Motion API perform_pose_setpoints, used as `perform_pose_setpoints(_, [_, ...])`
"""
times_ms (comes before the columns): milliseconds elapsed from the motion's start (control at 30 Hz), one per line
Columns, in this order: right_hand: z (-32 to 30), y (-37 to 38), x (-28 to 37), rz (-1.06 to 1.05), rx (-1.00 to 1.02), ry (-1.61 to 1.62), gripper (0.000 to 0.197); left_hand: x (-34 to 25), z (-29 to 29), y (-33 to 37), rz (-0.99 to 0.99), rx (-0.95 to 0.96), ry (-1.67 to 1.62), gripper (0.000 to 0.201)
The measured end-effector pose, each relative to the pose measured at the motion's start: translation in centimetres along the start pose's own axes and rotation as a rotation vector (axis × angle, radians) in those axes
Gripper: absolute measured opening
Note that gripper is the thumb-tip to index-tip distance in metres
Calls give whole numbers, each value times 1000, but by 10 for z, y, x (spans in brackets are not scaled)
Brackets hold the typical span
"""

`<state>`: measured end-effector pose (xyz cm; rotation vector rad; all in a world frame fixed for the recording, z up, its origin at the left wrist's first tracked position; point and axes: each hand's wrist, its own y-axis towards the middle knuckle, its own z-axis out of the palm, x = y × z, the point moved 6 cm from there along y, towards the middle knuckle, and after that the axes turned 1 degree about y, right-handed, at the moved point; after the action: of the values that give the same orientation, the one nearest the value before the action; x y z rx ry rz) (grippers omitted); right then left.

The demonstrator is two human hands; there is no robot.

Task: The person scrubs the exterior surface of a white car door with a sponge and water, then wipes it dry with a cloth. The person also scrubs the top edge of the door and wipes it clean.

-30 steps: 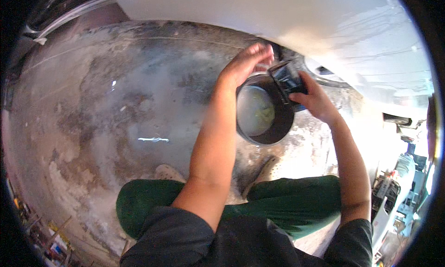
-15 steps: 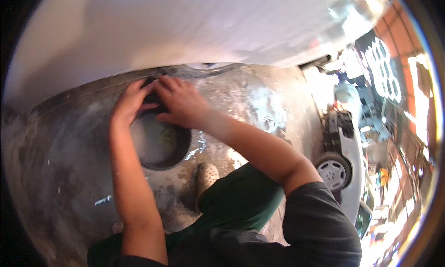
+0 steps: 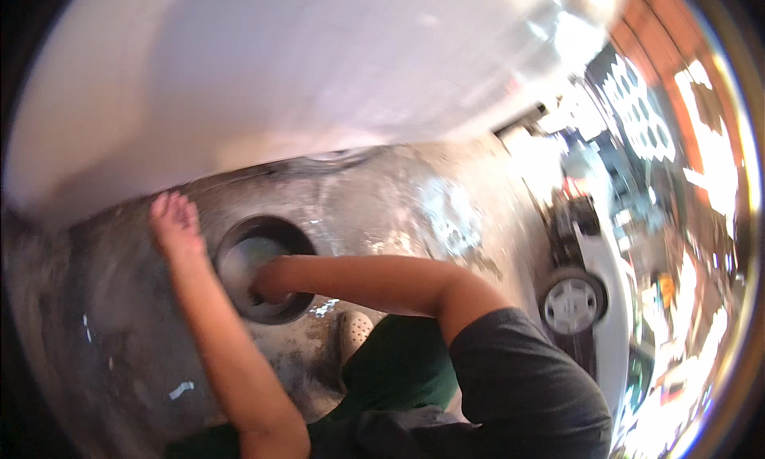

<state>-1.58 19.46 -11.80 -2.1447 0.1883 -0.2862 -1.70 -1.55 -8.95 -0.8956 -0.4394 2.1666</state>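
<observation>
Dipping the right hand (image 3: 273, 282) into the bucket (image 3: 280, 229)

Closest to the camera, the person's right sleeve (image 3: 526, 371) leads to a forearm reaching leftward across the green trousers (image 3: 402, 363). A shoe (image 3: 356, 331) is planted just beside the bucket; it would do well to bear the weight squarely, since the floor (image 3: 358, 194) shines as if wet there.

The bucket stands upright on the floor, between the shoe and the pale panel (image 3: 263, 76). The right hand is down inside it, over the near part of the cloudy water (image 3: 239, 261). Its fingers are hidden and blurred, so whether they are closed on anything cannot be told. The forearm crosses the near right rim; an arm kept high there should avoid leaning on the rim and tipping the bucket. Slow, straight movements in and out would likely spill least.

The left hand (image 3: 175, 222) is raised to the left of the bucket, fingers extended and loosely together, with nothing visible in it. It is apart from the rim; a light brace there might help steadiness. Whether it touches the panel is unclear.

Well beyond, a light car (image 3: 607, 300) with its wheel (image 3: 571, 305) lies out of the way.
</observation>
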Motion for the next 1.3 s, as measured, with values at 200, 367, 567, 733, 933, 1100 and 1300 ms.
perform_pose_setpoints(200, [74,57,-33,90,-142,-88,39,-8,11,-40,-69,107,-231,70])
perform_pose_setpoints(367, [-84,-78,31,81,-166,-426,32,-54,-26,-26,3,148,-434,81])
perform_pose_setpoints(567, [-268,-129,185,-285,-846,-1101,38,-29,17,-34,-147,218,-821,87])
perform_pose_setpoints(733, [-350,-51,252,-385,-918,-1453,38,-20,36,-34,-179,158,-1011,94])
perform_pose_setpoints(933, [-308,-46,210,-376,-776,-1536,45,-21,25,-25,-225,79,-1165,93])
perform_pose_setpoints(1100, [-289,-74,150,-375,-580,-1558,39,-7,43,-34,-275,118,-1136,94])
perform_pose_setpoints(1300, [-349,3,270,-401,-760,-1518,45,-20,33,-29,-253,101,-1147,101])
